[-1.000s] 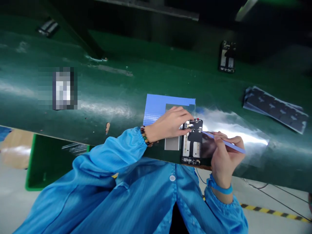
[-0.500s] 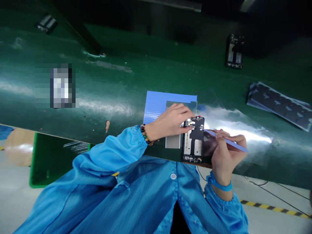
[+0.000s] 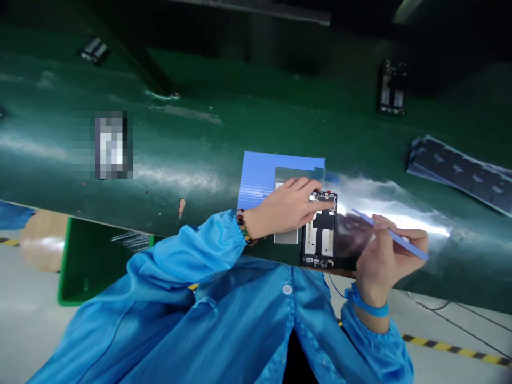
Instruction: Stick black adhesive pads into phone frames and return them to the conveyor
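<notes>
A phone (image 3: 328, 229) with its back off lies at the table's front edge, its circuit parts and pale battery bay exposed. My left hand (image 3: 284, 208) reaches over its upper part from the left, fingers apart, one fingertip pressing on the board near the top right corner. That hand hides some of the board's left side. To the right of the phone, my right hand (image 3: 392, 253) is closed around slim blue-purple tweezers (image 3: 406, 244). Their tip points up and left, apart from the phone.
Beneath my left wrist lie a blue sheet (image 3: 256, 173) and a grey card (image 3: 285, 237). Clear film (image 3: 384, 192) spreads at right. Dark strips (image 3: 460, 168) are stacked beyond it. Another opened phone (image 3: 392, 88) lies farther back. A green bin (image 3: 80, 266) stands below the edge.
My right hand has drawn the tweezers away from the phone, to the right. My left finger has slid right across the phone's top. The whole view has shifted slightly.
</notes>
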`<state>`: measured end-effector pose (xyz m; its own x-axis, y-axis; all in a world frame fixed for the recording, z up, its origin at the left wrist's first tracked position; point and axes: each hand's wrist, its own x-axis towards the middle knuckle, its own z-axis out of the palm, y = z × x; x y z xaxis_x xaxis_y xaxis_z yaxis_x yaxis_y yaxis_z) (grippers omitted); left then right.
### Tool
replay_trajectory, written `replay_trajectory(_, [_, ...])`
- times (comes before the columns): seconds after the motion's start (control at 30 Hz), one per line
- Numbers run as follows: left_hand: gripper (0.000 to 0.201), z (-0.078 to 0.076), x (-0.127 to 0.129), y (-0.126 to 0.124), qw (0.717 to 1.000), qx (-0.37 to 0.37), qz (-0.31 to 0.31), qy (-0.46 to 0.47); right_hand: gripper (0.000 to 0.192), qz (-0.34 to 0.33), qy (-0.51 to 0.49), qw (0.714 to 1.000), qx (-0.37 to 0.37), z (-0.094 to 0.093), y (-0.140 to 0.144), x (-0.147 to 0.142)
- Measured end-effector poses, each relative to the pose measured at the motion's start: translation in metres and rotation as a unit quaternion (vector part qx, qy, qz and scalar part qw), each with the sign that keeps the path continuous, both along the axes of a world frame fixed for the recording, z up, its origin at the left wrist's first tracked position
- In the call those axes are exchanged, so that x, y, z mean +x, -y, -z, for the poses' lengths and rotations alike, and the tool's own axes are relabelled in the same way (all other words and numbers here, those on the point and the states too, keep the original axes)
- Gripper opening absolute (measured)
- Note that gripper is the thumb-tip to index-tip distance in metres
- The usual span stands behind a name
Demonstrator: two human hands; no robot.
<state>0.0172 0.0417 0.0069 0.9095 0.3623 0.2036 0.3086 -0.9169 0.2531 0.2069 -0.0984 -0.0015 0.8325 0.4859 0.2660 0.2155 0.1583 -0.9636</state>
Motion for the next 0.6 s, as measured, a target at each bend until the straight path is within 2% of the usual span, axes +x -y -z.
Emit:
replay_trajectory(0.1, [0.043, -0.008, -0.017, 0.01, 1.0, 0.025, -0.011, 0.006, 0.033, -0.005, -0.024, 0.999, -0.032, -0.006, 0.001, 0.003])
replay_trajectory(0.2, [0.036, -0.009, -0.049, 0.026, 0.998, 0.006, -0.06, 0.034, 0.034, -0.098, -0.039, 0.99, -0.093, -0.009, -0.001, -0.006])
replay_trajectory(0.33, [0.034, -0.001, -0.08, 0.045, 0.993, -0.001, -0.104, 0.051, 0.031, -0.207, -0.015, 0.969, -0.136, -0.01, -0.015, -0.027])
replay_trajectory(0.47, [0.035, 0.008, -0.083, 0.051, 0.993, 0.014, -0.103, 0.053, 0.03, -0.238, 0.011, 0.959, -0.155, -0.009, -0.03, -0.036])
replay_trajectory(0.6, [0.034, 0.011, -0.082, 0.05, 0.993, 0.005, -0.113, 0.041, 0.03, -0.246, 0.021, 0.953, -0.177, -0.006, -0.034, -0.035])
